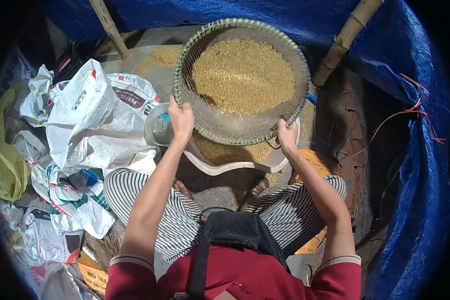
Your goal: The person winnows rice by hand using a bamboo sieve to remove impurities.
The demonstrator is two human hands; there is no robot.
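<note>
A round woven basket (220, 125) with a green and blue laced rim holds a broad heap of golden grain (245, 75). My left hand (181, 118) grips its lower left rim, thumb on the inside. At the lower right rim, my right hand (287, 135) is closed on the edge. The basket is held above a pale tray (215, 170), which has more grain in it and is partly hidden beneath. Slight blur shows on the basket and grain.
White sacks (80, 110) and a clear plastic container (160, 131) lie at the left. Bamboo poles (341, 44) stand behind, against blue tarpaulin (410, 200). Red string (385, 120) hangs at the right. Grain (162, 56) lies scattered on the floor.
</note>
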